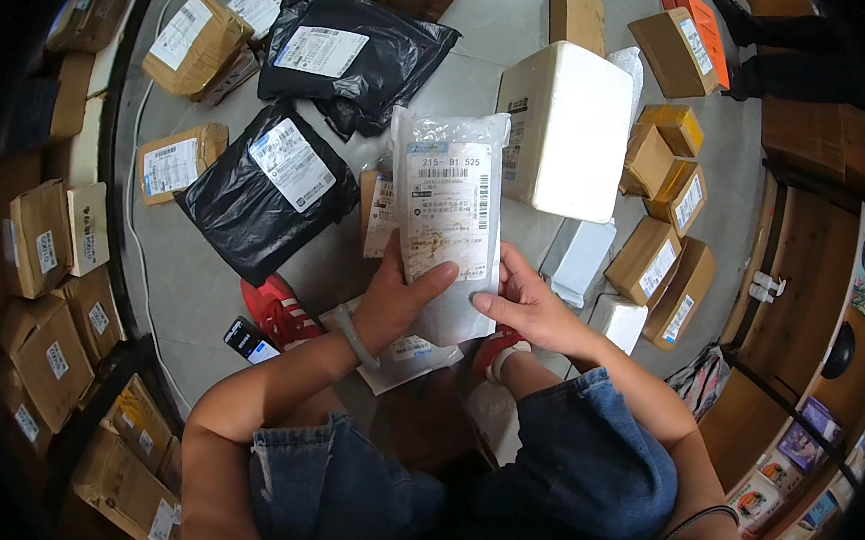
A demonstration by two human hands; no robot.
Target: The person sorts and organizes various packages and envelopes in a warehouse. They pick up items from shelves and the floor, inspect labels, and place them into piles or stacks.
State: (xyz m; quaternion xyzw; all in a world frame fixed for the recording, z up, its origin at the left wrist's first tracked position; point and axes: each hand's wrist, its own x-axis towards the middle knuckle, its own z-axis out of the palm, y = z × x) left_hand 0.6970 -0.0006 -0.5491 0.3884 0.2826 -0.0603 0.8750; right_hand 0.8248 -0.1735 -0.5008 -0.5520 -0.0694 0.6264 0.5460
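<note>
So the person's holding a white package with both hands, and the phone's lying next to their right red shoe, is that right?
Not quite, the side is wrong: the head view shows the phone lying next to their left red shoe. The rest is right: the left hand and right hand are both holding the white package.

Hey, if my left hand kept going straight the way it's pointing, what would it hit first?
Your left hand would meet the package first; it already grips it. Past that, the line seems to run toward the white box, though depth is unclear.
</note>
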